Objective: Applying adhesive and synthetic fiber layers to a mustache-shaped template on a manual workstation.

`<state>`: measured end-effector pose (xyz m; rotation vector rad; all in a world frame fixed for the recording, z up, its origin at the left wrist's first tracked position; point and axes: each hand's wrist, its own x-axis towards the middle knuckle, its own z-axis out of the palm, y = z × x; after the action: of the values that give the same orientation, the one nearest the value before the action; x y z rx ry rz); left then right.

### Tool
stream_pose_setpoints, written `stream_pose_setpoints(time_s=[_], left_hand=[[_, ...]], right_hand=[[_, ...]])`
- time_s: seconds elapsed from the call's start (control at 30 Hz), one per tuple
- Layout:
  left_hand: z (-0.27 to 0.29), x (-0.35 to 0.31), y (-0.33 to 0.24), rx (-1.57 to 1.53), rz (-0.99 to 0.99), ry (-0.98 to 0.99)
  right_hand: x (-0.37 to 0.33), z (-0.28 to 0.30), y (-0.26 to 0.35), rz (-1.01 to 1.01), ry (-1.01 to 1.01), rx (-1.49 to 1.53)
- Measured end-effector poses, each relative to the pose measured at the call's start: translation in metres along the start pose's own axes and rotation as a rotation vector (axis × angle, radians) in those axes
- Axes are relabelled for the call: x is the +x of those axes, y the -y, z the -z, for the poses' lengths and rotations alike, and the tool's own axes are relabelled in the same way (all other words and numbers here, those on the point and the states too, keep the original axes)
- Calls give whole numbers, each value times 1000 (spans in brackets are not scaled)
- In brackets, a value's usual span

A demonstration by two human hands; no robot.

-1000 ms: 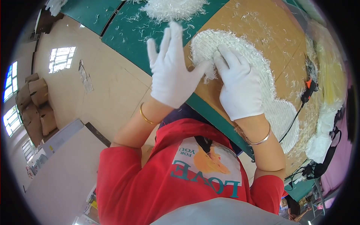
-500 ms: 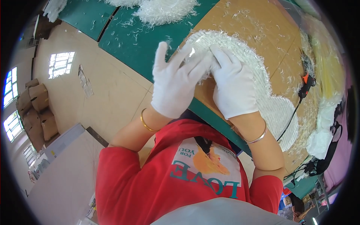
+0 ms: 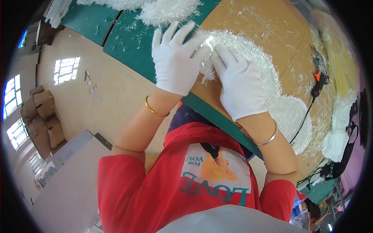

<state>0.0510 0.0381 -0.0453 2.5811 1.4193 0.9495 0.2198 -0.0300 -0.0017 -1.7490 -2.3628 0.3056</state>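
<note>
A curved white piece [image 3: 289,112] with a ribbed face and shaggy, glossy strands along its edge lies over brown cardboard. My right hand [image 3: 243,85], in a white glove, has its fingers bent together on the far left end of this piece, gripping its edge. Gloved in white too, my left hand [image 3: 176,58] is at the left of that end, fingers spread and pointing away from me. Its thumb side comes close to a shiny patch of strands; whether it touches them is hard to see. A tuft of strands hangs down between the two hands.
Brown cardboard [image 3: 287,50], scattered with loose strands, covers part of the green table [image 3: 132,46]. White shaggy bundles [image 3: 169,11] lie at the far edge. A black and orange corded tool [image 3: 318,83] rests at right, beside yellowish strands [image 3: 338,66]. Cardboard boxes [image 3: 42,120] stand at left.
My left hand has shifted away from me and slightly left, its fingers lifting off the end of the white piece. My right hand has stayed nearly in place.
</note>
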Motion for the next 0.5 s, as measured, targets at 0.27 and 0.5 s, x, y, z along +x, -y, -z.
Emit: stream_pose_setpoints(time_s=[0.27,0.5], left_hand=[[9,9,-25,423,-165,131],[27,-10,-9,266,-208,214]], right_hand=[[-2,-9,-3,-16,-10,-44],[-4,-7,-4,-8,16,-54]])
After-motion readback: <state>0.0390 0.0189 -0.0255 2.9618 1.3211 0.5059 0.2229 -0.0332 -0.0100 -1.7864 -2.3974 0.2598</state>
